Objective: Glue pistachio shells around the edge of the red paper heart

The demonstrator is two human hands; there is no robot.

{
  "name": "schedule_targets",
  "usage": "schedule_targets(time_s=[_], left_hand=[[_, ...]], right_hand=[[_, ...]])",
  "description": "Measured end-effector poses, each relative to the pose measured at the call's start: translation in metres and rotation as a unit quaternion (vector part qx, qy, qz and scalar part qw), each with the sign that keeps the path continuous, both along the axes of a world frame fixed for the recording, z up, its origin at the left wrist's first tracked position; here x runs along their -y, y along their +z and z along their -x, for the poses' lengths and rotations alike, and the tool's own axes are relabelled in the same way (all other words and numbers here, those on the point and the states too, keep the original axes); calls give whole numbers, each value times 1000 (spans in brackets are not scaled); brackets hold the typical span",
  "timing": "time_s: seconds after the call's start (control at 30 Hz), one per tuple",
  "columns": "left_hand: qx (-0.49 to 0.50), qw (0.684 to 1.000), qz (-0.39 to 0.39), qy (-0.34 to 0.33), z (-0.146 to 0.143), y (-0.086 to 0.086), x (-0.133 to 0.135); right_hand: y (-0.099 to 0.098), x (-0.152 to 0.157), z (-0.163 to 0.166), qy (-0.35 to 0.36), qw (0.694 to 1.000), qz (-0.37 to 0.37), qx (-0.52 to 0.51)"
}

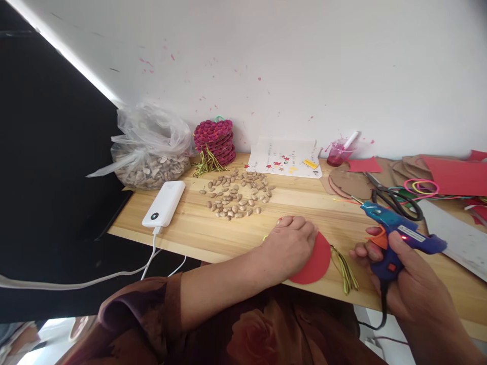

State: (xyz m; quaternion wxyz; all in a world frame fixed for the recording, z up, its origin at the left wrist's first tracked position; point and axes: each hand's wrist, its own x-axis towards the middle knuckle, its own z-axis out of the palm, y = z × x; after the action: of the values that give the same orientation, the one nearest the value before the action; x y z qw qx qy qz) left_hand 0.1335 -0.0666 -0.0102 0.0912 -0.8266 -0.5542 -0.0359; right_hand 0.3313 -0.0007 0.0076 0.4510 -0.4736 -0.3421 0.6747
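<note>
Right hand [413, 284] grips a blue glue gun [393, 225], its white label [411, 233] illegible, right of the red disc [319, 258]. Left hand [289, 246] lies curled over the disc, its grip indeterminable. Beyond the disc, a white sheet [258, 152] bears unreadable writing.

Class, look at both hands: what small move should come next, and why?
Probably bring the hot-glue gun over to the red disc. The right hand grips the gun, whose red light is lit, while the left hand rests on the disc; the nozzle points away from it.
</note>
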Motion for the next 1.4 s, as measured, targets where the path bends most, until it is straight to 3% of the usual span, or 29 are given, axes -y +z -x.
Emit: schedule_targets(time_s=[0.43, 1.4], left_hand=[[-4, 1000, -2, -4, 1, 2, 0], [11, 1000, 5, -6, -1, 1, -2]], right_hand=[[-13, -5, -1, -17, 1000, 5, -2], [-11, -5, 1, -33, 999, 22, 11]])
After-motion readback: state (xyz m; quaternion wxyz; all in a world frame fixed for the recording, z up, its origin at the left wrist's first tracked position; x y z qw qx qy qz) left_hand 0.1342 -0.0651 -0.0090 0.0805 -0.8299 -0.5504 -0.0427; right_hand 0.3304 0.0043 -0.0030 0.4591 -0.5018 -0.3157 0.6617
